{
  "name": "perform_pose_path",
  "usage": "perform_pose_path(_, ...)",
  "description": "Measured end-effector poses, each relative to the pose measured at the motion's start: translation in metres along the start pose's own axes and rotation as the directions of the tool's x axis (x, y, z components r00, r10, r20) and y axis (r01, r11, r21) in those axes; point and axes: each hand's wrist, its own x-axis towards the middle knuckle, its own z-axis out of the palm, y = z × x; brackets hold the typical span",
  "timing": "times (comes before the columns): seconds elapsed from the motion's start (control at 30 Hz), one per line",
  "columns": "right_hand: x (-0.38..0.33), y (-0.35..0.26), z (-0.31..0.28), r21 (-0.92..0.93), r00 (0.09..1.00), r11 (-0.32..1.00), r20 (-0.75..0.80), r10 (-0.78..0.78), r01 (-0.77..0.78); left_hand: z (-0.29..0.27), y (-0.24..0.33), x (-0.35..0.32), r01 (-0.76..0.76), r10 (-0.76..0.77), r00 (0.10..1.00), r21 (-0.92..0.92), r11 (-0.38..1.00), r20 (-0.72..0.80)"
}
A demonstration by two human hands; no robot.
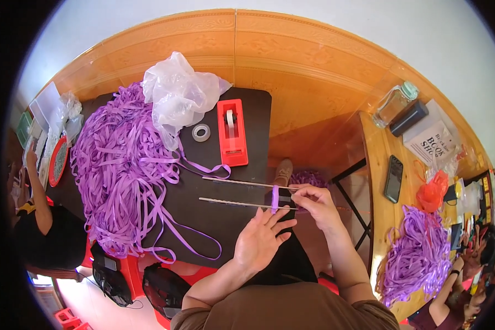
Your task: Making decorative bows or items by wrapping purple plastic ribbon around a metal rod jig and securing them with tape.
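Two thin rods (225, 182) extend side by side over the near right edge of the dark table (258, 118). A purple ribbon band (275, 199) wraps across both of them near their right ends. My left hand (258, 239) is palm up with fingers spread, its fingertips against the lower rod and the band. With thumb and forefinger, my right hand (316, 204) pinches a short strip of clear tape (285, 198) beside the band. Left of my hands lies a big tangled heap of purple ribbon (121, 181), with loose loops trailing toward the rods.
A red tape dispenser (237, 148), a tape roll (201, 132) and a crumpled plastic bag (176, 102) lie beyond the rods. On the wooden table (377, 220) at right are a phone (393, 179), a glass jar (393, 104) and more purple ribbon (415, 258). Other people sit at both sides.
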Motion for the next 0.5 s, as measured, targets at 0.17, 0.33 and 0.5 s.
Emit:
perform_pose_path(0.17,0.002,0.009,0.003,0.256,0.992,0.959,0.056,0.114,-0.124,0.003,0.000,0.001,0.004,-0.004,1.000,0.004,1.000,-0.007)
perform_pose_path(0.33,0.009,0.018,0.003,0.309,0.977,0.935,0.169,0.129,-0.177,0.003,-0.001,0.001,0.000,0.002,0.999,0.035,0.999,-0.036)
perform_pose_path(0.5,0.022,0.031,0.004,0.286,0.948,0.923,0.261,0.181,-0.256,0.004,-0.001,0.001,-0.002,0.004,0.999,0.047,0.999,-0.045)
